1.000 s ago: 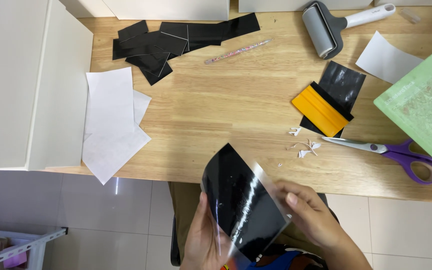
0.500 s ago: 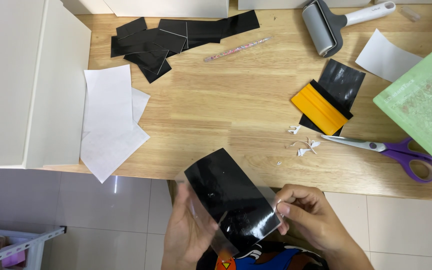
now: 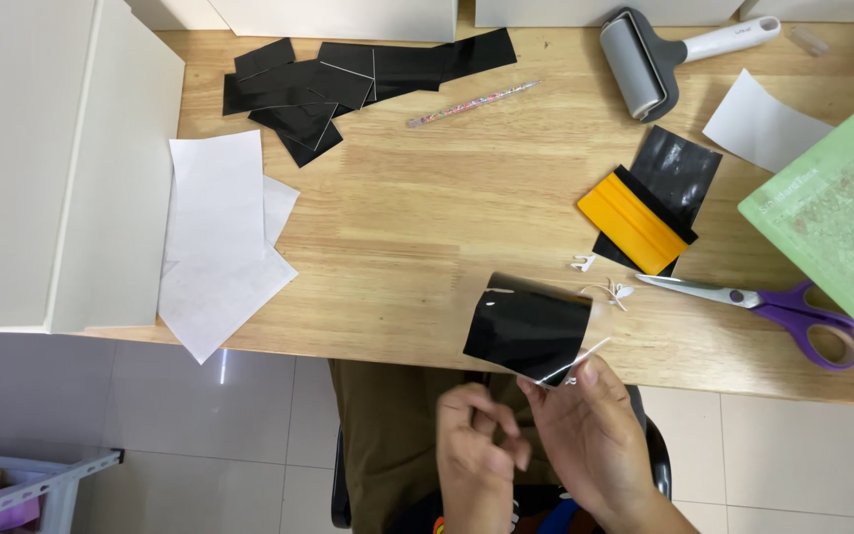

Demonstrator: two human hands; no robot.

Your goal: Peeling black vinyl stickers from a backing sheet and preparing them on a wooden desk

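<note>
We pinch the black sheet point(image 3: 529, 331) by its lower corner in our right hand point(image 3: 590, 435), fingertips closed on it, just over the table point(image 3: 427, 227) edge. Left hand point(image 3: 476, 455) is loosely curled and empty. Risk: the curling sheet may fold and stick to itself.
</note>
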